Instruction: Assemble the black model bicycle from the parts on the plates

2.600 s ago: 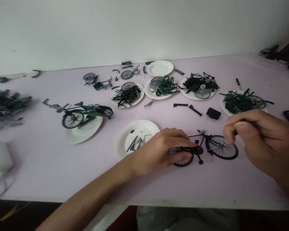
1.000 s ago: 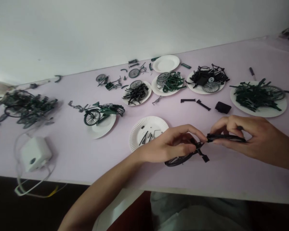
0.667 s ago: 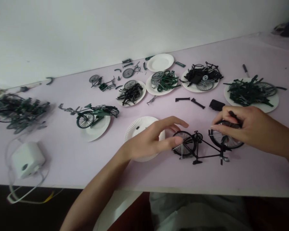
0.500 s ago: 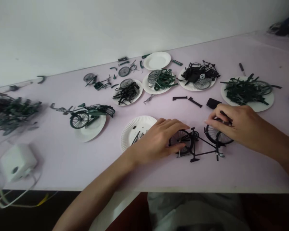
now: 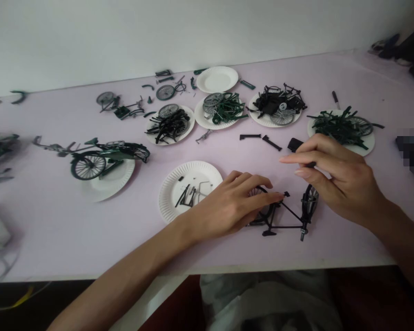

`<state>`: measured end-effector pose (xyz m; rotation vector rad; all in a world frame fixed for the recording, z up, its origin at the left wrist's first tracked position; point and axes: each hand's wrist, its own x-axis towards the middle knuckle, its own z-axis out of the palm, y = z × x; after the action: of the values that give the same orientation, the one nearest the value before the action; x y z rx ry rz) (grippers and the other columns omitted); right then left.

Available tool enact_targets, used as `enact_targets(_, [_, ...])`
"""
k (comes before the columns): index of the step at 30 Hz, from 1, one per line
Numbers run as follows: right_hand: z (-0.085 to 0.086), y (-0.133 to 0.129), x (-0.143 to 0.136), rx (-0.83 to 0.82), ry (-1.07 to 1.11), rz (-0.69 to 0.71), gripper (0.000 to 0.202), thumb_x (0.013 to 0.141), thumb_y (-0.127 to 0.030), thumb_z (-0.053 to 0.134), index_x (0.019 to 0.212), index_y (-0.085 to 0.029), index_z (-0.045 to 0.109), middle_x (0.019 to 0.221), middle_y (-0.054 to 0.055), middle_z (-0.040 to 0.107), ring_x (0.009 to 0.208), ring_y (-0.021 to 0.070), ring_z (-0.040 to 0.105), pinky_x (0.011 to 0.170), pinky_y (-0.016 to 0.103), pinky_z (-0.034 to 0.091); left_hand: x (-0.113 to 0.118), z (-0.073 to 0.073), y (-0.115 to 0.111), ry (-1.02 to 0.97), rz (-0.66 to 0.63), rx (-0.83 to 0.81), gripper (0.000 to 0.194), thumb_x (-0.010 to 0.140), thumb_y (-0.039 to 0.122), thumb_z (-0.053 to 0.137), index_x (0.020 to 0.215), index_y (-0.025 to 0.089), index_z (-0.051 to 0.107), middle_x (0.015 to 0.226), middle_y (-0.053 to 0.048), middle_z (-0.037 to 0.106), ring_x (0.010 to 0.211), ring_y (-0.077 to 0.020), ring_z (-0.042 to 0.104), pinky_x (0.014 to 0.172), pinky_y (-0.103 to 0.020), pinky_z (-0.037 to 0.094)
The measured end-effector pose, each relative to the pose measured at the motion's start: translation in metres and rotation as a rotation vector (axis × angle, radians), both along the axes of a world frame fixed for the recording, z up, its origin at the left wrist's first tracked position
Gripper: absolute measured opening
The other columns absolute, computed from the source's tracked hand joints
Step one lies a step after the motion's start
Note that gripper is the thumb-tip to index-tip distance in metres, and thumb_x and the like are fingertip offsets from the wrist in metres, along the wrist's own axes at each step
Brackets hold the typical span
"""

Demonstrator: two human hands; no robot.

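Observation:
A black model bicycle (image 5: 286, 226) lies near the table's front edge, its front wheel turned nearly edge-on at the right. My left hand (image 5: 236, 197) is at its rear wheel, with the fingers reaching over the wheel toward the pedal; the fingertips are closed on the bicycle. Above the front wheel is my right hand (image 5: 334, 170), apart from the bicycle. A small dark tool handle, partly hidden, is held between its thumb and fingers, and the index finger stretches left. A black block (image 5: 295, 145) lies just behind that hand.
A paper plate (image 5: 167, 193) with small rods and a hex key is beside my left hand. More plates (image 5: 224, 76) stand behind, several piled with bicycle parts. A green model bicycle (image 5: 113, 154) rests at the left. Two black strips (image 5: 272, 142) and a screwdriver (image 5: 335, 97) lie farther back.
My right hand has lifted off the front wheel, which has turned from lying flat to nearly edge-on. My left index finger has stretched toward the pedal. The view has shifted right.

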<state>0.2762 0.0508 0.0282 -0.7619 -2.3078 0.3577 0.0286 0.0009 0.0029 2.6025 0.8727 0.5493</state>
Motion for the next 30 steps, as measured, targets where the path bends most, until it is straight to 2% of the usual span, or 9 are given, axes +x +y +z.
enact_targets(4, [0.007,-0.007,-0.003,-0.028,0.043,0.067,0.029,0.099,-0.021,0.066,0.127,-0.026,0.07,0.09,0.001,0.068,0.076,0.0151,0.063,0.068,0.028,0.053,0.001,0.0,-0.001,0.026,-0.041,0.002,0.038,0.106,0.013,0.046,0.142,0.02,0.058,0.141,-0.013,0.06,0.121,-0.0267,0.059,0.102,-0.043,0.045])
enact_targets(9, [0.007,-0.011,-0.006,-0.012,0.108,0.125,0.042,0.093,-0.017,0.074,0.132,-0.027,0.069,0.08,-0.001,0.069,0.069,0.0135,0.063,0.064,0.027,0.053,0.0,0.001,0.002,0.011,-0.032,-0.091,0.034,0.107,0.017,0.045,0.137,0.021,0.061,0.13,-0.011,0.066,0.115,-0.0253,0.061,0.099,-0.041,0.046])
enact_targets(13, [0.002,-0.011,-0.007,0.001,0.074,0.129,0.035,0.094,-0.019,0.073,0.129,-0.022,0.07,0.083,0.001,0.07,0.07,0.0134,0.064,0.064,0.027,0.054,-0.002,0.001,0.005,-0.029,-0.036,-0.167,0.034,0.107,0.019,0.046,0.138,0.018,0.059,0.128,-0.012,0.066,0.114,-0.0245,0.06,0.098,-0.041,0.047])
enact_targets(17, [-0.005,-0.01,-0.008,0.011,0.049,0.137,0.034,0.095,-0.017,0.071,0.129,-0.019,0.069,0.092,0.003,0.073,0.079,0.0142,0.068,0.072,0.026,0.057,-0.003,0.001,0.006,-0.062,-0.036,-0.222,0.035,0.107,0.023,0.051,0.141,0.017,0.056,0.134,-0.012,0.064,0.121,-0.0252,0.059,0.104,-0.042,0.045])
enact_targets(23, [-0.01,-0.011,-0.01,0.006,0.025,0.103,0.033,0.098,-0.024,0.069,0.131,-0.027,0.068,0.095,0.001,0.075,0.08,0.0157,0.071,0.072,0.028,0.058,-0.004,0.0,0.006,-0.057,-0.04,-0.247,0.035,0.107,0.028,0.052,0.141,0.018,0.057,0.136,-0.013,0.064,0.121,-0.0255,0.06,0.105,-0.043,0.044])
enact_targets(30, [-0.015,-0.011,-0.014,0.041,0.037,0.098,0.04,0.098,-0.022,0.068,0.138,-0.027,0.063,0.093,0.001,0.076,0.076,0.0146,0.07,0.07,0.027,0.06,-0.004,0.0,0.006,-0.073,-0.046,-0.261,0.032,0.107,0.026,0.052,0.137,0.017,0.058,0.137,-0.012,0.063,0.122,-0.0251,0.058,0.107,-0.042,0.042])
